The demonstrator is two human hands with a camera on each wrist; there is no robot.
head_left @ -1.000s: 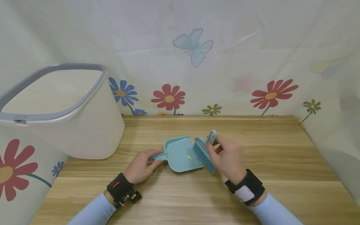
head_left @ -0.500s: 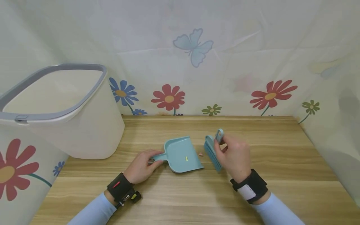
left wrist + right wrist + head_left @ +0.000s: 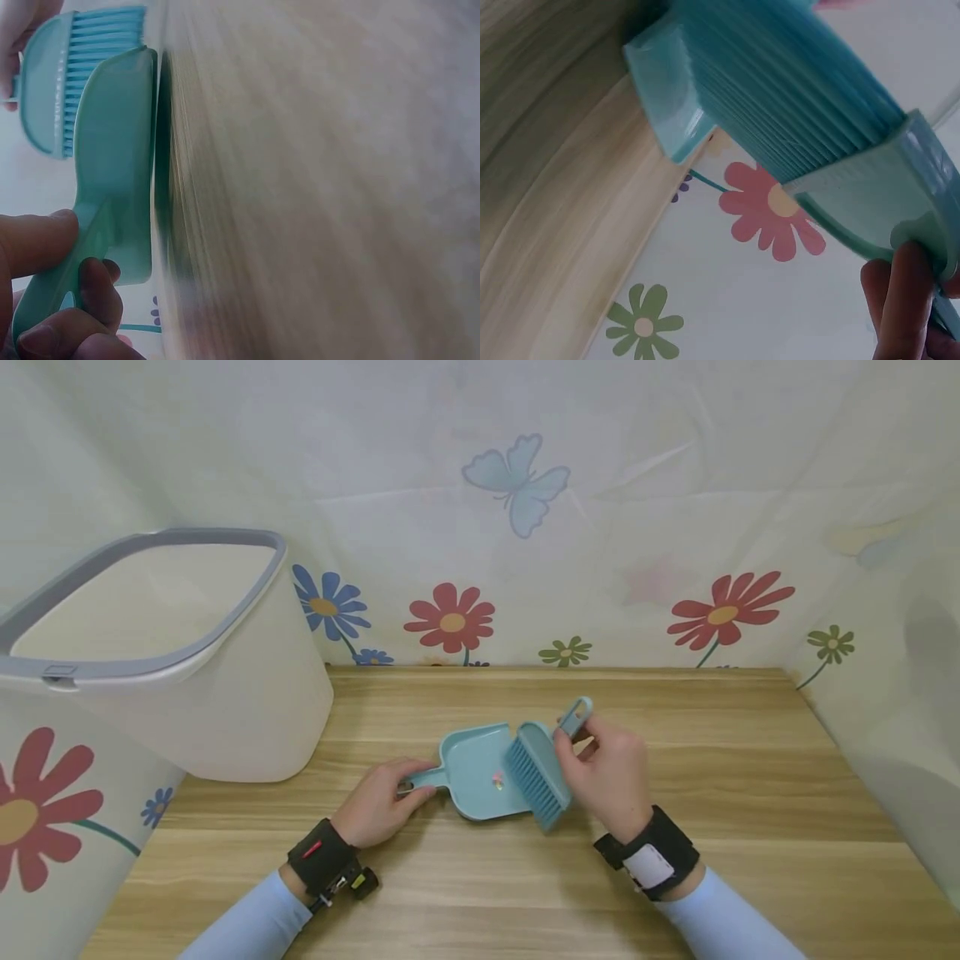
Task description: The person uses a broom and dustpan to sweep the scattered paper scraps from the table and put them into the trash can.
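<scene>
My left hand (image 3: 381, 806) grips the handle of a teal dustpan (image 3: 472, 760), which lies on the wooden table with its wide edge facing right. Two small scraps (image 3: 498, 781), one pinkish and one yellowish, lie together in the pan. By its handle, my right hand (image 3: 611, 772) holds a teal hand brush (image 3: 542, 768), tilted so the bristles point left over the pan's edge. In the left wrist view the bristles (image 3: 105, 45) show behind the pan wall, while my thumb and fingers clasp the handle. The right wrist view shows my fingers at the brush's (image 3: 870, 195) handle end.
A large white bin (image 3: 247, 710) with a grey rim stands at the left back of the table. Behind the wooden tabletop (image 3: 720, 760) hangs a pale cloth (image 3: 615, 543) printed with flowers and a butterfly.
The brush first moved right, off the pan, then came back left over its edge. The pinkish scrap, on the table half a second ago, now lies in the pan. My left hand stays put.
</scene>
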